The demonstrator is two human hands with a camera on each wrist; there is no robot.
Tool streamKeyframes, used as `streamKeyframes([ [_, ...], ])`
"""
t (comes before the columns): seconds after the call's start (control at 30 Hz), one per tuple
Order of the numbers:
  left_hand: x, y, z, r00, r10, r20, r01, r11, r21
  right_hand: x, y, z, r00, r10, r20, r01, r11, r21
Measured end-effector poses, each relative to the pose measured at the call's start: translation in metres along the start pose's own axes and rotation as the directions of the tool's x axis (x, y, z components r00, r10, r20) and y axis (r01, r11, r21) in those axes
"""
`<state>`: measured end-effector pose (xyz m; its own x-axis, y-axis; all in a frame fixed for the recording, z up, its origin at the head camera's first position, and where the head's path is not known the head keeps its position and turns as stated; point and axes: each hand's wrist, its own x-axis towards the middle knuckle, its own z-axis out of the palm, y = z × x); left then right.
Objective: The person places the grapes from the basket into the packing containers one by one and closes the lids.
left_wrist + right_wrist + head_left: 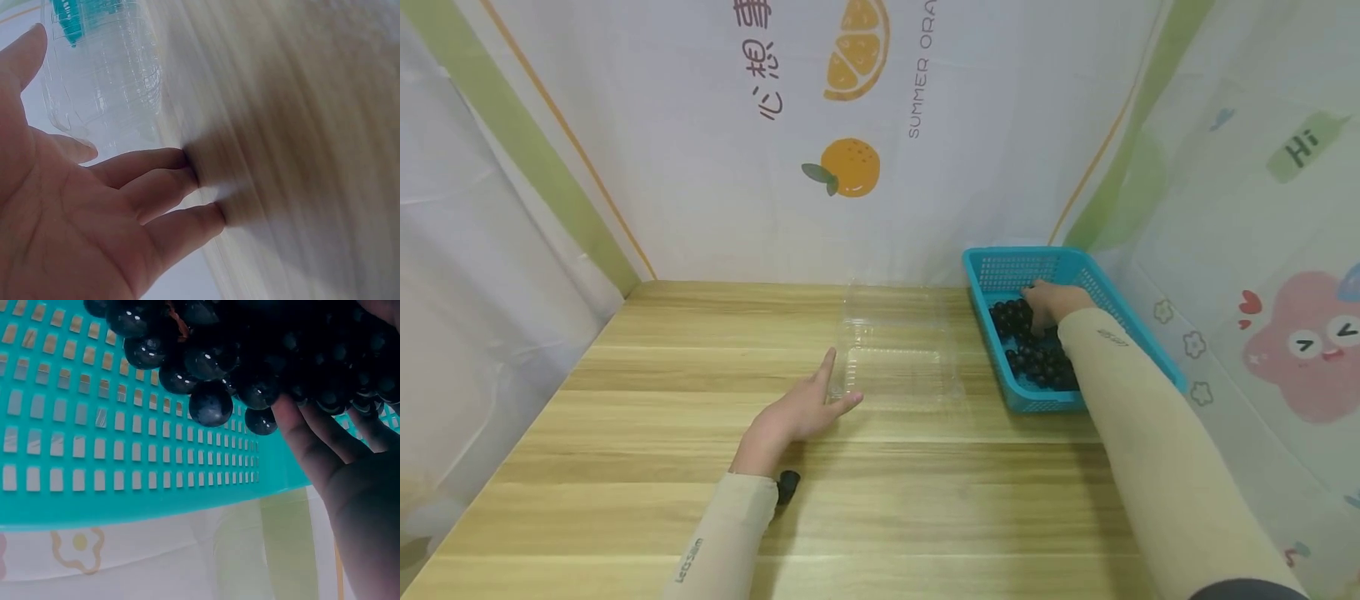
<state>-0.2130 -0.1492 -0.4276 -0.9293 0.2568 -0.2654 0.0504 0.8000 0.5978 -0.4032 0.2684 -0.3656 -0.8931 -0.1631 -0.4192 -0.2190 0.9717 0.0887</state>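
Note:
A bunch of black grapes [1039,364] lies in a blue mesh basket [1047,405] at the table's right side. Down inside that basket, my right hand [1057,302] holds grapes; in the right wrist view its fingers go in around the dark grapes [210,403], and part of the thumb shows at the corner. A clear plastic container [895,402] with its lid raised stands left of the basket. At its near left corner is my left hand [801,412], fingers spread. In the left wrist view several fingertips rest on the table beside the clear container [103,81].
The wooden table [647,417] ends at a white curtain [700,200] with orange prints. A second printed curtain [1210,250] hangs close along the basket's right side. A small black object [787,487] sits at my left wrist.

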Motion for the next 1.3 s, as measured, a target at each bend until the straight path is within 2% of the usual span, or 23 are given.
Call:
streamKeyframes([
  [0.37, 0.0, -0.001, -0.001, 1.0, -0.003, -0.002, 0.003, 1.0, 0.002, 0.002, 0.012, 0.003, 0.999, -0.041, -0.021, 0.042, 0.996, 0.075],
  [0.9, 0.0, -0.002, 0.0, 1.0, 0.002, -0.004, -0.002, 1.0, 0.001, -0.002, 0.011, -0.002, 0.996, -0.053, -0.065, 0.057, 0.996, 0.064],
  [1.17, 0.0, -0.003, -0.002, 1.0, -0.005, -0.008, 0.005, 1.0, -0.005, 0.0, 0.011, -0.002, 0.996, -0.055, -0.07, 0.06, 0.996, 0.068],
  [1.3, -0.001, -0.003, -0.001, 1.0, 0.002, -0.003, -0.002, 1.0, -0.01, -0.001, 0.013, -0.002, 0.997, -0.064, -0.042, 0.067, 0.996, 0.067],
])
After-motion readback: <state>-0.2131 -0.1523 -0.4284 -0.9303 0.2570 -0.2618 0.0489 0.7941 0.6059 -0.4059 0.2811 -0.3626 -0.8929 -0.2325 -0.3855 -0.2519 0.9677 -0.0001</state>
